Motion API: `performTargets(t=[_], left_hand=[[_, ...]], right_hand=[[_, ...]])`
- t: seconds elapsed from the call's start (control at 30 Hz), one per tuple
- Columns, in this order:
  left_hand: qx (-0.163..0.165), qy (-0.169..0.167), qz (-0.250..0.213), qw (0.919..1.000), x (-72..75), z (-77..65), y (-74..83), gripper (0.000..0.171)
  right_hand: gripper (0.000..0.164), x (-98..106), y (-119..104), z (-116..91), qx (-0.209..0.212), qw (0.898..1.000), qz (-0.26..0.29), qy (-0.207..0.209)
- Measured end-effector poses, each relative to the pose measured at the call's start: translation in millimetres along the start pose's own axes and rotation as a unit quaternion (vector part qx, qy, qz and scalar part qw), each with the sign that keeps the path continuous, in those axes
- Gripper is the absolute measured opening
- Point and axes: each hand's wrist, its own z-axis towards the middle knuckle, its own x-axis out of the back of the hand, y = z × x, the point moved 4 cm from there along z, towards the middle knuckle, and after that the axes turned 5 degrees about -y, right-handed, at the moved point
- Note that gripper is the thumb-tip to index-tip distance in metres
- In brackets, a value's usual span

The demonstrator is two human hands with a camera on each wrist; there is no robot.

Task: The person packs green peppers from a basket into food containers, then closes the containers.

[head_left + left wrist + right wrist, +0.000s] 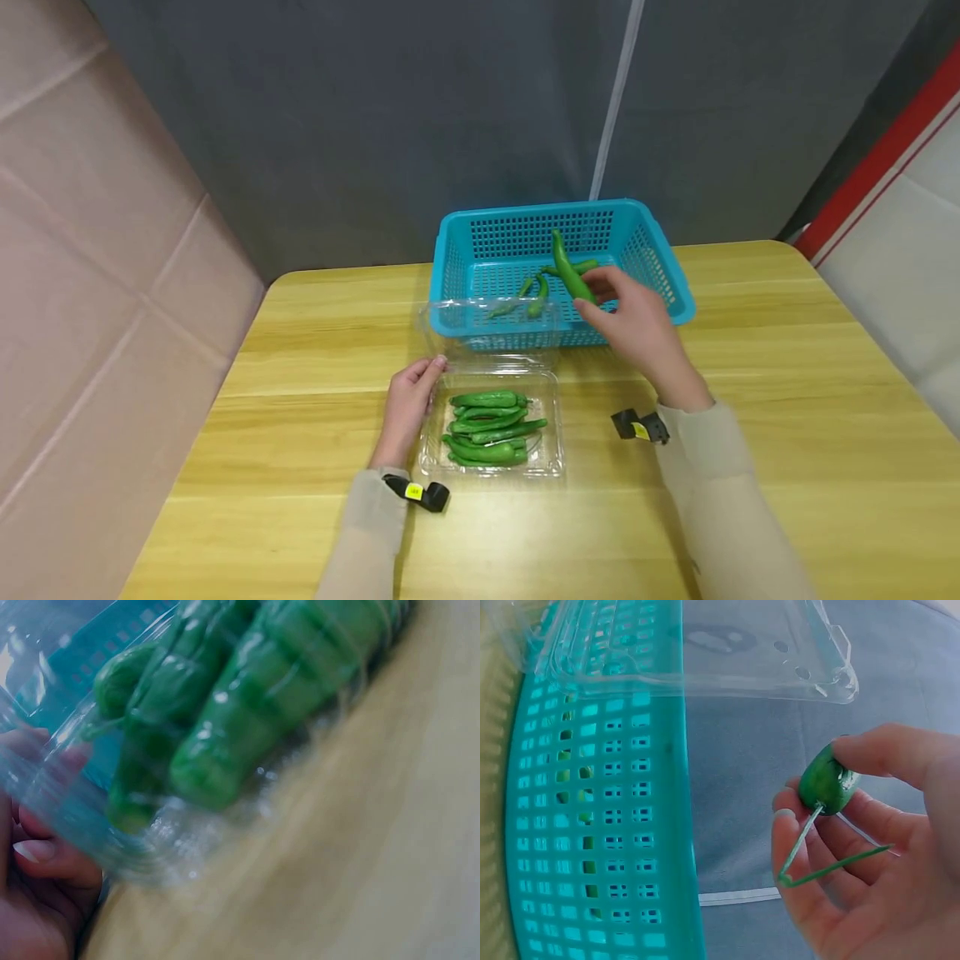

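Note:
My right hand (pixel 645 329) pinches a long green chili pepper (pixel 567 271) over the blue basket (pixel 681 287). In the right wrist view the thumb and fingers grip this pepper (pixel 826 781), and its thin stem is bent. My left hand (pixel 407 408) holds the left edge of a clear plastic clamshell box (pixel 557 425), near its hinge. Several green chili peppers (pixel 491 425) lie side by side in the box. The left wrist view is blurred but shows fingers (pixel 64 862) curled at the box's edge. Several more peppers (pixel 538 296) lie in the basket.
The box's raised clear lid (pixel 491 337) stands in front of the basket's near wall. A wooden table (pixel 322 350) carries everything, with a grey curtain (pixel 360 142) behind it. Small black wrist cameras (pixel 435 497) stick out at both sleeves.

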Motion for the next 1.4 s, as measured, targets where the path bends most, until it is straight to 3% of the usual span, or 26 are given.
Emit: performTargets(t=[0.27, 0.63, 0.7, 0.93, 1.13, 1.4], left_hand=[[0.004, 0.008, 0.020, 0.9998, 3.2, 11.1, -24.0, 0.046], [-0.006, 0.012, 0.017, 0.9998, 1.9, 11.8, -25.7, 0.044], [-0.007, 0.011, 0.012, 0.9998, 1.4, 11.1, -25.0, 0.043], [0.001, 0.006, 0.003, 1.0000, -1.3, -1.4, 3.2, 0.036], [0.003, 0.003, 0.008, 1.0000, -1.2, -2.3, 4.8, 0.038], [-0.002, 0.006, 0.014, 0.9999, -1.3, -1.4, 4.2, 0.038]], right_hand=[[0.036, -3.6, 1.1, -12.7, 0.003, 1.000, 0.015, 0.014], [0.035, -6.0, -13.7, -29.4, 0.043, 0.998, 0.024, 0.026], [0.034, -7.7, -18.1, -31.4, 0.061, 0.998, 0.023, 0.012], [0.032, -16.5, -32.5, -34.4, 0.107, 0.991, 0.021, -0.077], [0.029, -26.5, -34.7, -34.9, 0.126, 0.983, 0.003, -0.133], [0.027, -55.7, -32.3, -37.4, 0.138, 0.955, -0.082, -0.248]])
